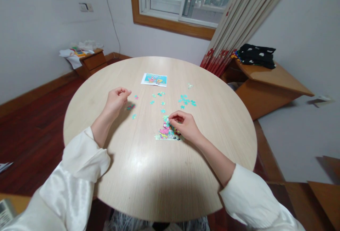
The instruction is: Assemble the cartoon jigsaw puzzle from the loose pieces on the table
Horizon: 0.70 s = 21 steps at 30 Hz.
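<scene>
On a pale round table point(159, 178), the part-built puzzle point(164, 131) lies beneath and left of the nearer right hand point(186, 125), the left hand point(114, 100) beside loose pieces point(131, 107), both with curled fingers, any hold unclear.

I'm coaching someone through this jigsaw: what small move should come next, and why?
I'd probably ease the right hand back slightly: it covers part of the joined section on its right side, so any gap there is hard to judge, and loose pieces lie farther away.

Puzzle point(164, 131) on table point(148, 174), card point(155, 80) behind
</scene>
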Each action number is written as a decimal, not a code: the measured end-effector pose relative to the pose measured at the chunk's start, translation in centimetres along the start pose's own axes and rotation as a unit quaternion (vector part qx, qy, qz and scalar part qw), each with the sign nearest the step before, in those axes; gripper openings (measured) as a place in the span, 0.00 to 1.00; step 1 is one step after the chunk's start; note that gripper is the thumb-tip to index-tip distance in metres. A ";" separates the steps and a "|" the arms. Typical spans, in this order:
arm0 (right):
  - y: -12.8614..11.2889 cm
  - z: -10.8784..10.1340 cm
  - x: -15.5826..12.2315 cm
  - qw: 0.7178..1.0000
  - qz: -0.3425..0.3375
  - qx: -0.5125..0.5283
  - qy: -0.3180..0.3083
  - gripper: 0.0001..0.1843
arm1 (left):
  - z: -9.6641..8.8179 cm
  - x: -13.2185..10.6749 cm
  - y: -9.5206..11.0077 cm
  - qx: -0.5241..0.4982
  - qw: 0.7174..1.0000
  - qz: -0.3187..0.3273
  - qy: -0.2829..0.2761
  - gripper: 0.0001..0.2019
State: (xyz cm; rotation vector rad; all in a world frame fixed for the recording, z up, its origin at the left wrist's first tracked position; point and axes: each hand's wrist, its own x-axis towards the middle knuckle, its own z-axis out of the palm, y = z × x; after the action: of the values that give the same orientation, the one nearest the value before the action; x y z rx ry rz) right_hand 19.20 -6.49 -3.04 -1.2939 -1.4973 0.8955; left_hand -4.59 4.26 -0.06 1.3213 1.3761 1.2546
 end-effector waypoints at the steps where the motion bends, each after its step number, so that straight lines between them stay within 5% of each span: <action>1: 0.1 0.0 0.0 1.000 -0.003 -0.003 0.000 0.04 | -0.4 0.4 -0.2 0.038 0.999 0.009 0.031 0.06; 5: 0.2 -0.1 0.1 1.000 -0.016 -0.017 0.002 0.04 | -1.4 1.5 -1.2 0.158 0.984 0.051 0.061 0.06; 12: 0.2 -0.2 0.0 0.998 -0.033 -0.046 0.002 0.04 | -1.3 1.4 -2.1 0.271 0.957 0.047 -0.097 0.07; 21: 0.2 -0.3 0.0 0.996 -0.047 -0.070 0.000 0.05 | -1.3 1.8 -3.4 0.351 0.922 0.082 -0.144 0.09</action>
State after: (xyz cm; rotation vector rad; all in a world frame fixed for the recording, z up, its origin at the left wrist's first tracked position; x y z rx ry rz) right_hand 19.51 -6.45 -3.16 -1.3113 -1.6299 0.7408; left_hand -6.55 6.12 -3.10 2.0509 1.5821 0.6218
